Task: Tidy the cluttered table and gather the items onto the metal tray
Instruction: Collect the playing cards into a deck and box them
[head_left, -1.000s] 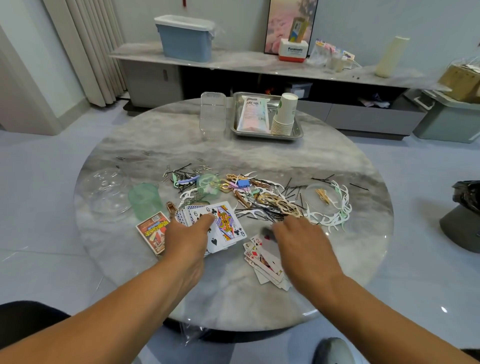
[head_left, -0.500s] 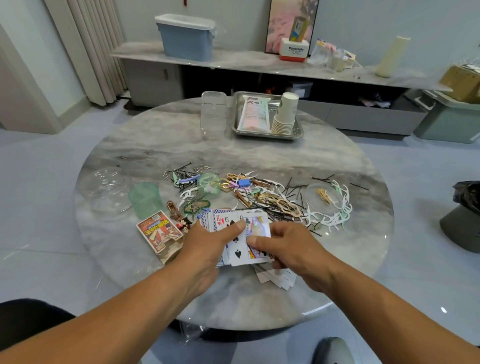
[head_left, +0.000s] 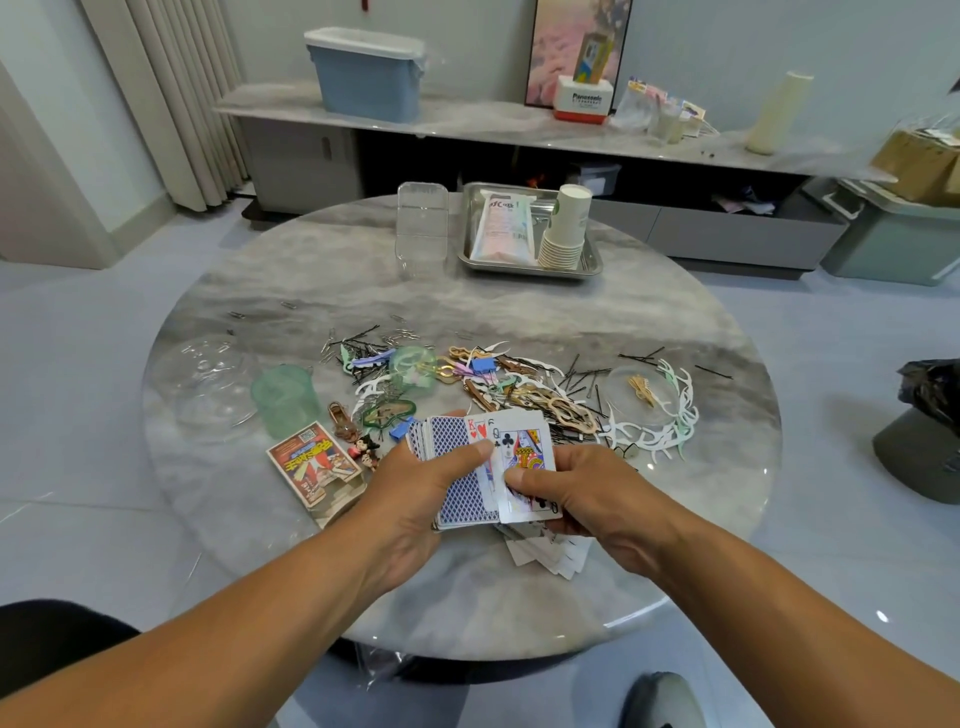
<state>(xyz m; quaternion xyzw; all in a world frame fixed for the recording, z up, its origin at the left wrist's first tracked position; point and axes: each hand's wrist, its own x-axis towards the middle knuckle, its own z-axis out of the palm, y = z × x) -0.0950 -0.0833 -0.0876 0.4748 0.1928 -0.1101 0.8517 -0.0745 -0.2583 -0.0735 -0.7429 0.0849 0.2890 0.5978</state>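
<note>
Both hands hold a stack of playing cards (head_left: 462, 467) just above the near part of the round marble table (head_left: 519, 312). My left hand (head_left: 415, 488) grips the stack from the left, thumb on a blue card back. My right hand (head_left: 576, 493) pinches the queen of clubs on top from the right. More loose cards (head_left: 550, 551) lie on the table under my right hand. The open card box (head_left: 317, 467) lies to the left. The metal tray (head_left: 592, 265) sits at the far side, holding a packet (head_left: 501, 228) and a stack of paper cups (head_left: 566, 228).
A heap of hairpins, clips and white floss picks (head_left: 493, 379) spreads across the table's middle. A green cup (head_left: 285, 400), a clear lid (head_left: 208, 379) and a small clear dish (head_left: 644, 389) stand around it. A clear box (head_left: 422, 223) stands left of the tray.
My left hand swept its fanned cards off the table and my right hand brought its own over. The two lots are now joined in one stack held between both hands.
</note>
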